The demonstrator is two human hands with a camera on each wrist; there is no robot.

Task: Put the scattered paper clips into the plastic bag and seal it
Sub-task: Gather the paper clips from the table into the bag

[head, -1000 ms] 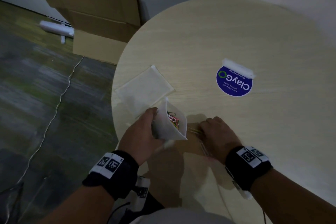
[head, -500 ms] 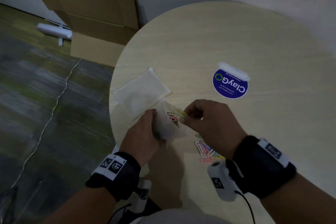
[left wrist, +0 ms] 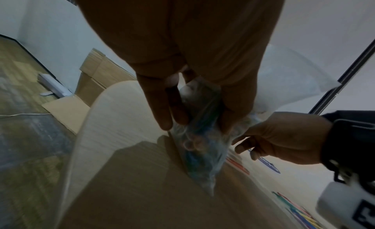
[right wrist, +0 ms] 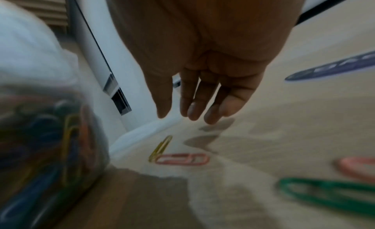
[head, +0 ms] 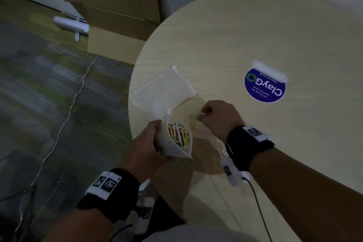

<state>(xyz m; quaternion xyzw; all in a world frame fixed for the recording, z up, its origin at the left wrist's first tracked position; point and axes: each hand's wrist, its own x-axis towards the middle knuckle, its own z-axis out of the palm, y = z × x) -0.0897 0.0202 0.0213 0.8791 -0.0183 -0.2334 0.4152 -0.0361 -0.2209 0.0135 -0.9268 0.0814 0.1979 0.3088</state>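
My left hand [head: 145, 143] grips a small clear plastic bag [head: 177, 143] from the side and holds it upright above the table's near edge, its mouth open. Several coloured paper clips [head: 177, 134] sit inside. In the left wrist view the thumb and fingers [left wrist: 162, 113] pinch the bag [left wrist: 201, 145]. My right hand [head: 204, 116] hovers just right of the bag, with its fingers [right wrist: 194, 104] relaxed and nothing in them. A yellow clip [right wrist: 161, 148] and a pink clip [right wrist: 182, 159] lie on the table below it. A green clip [right wrist: 324, 194] and another pink clip [right wrist: 357, 168] lie nearer my wrist.
A second flat plastic bag [head: 164, 92] lies on the round wooden table [head: 235, 35] behind my hands. A blue round sticker [head: 264, 87] is taped to the right. A cardboard box [head: 117, 15] and a white object [head: 70, 27] are on the floor at left.
The right hand picked clips off the table and brought one to the bag's mouth. It is now empty and has drawn back to the right. The left hand still holds the bag.
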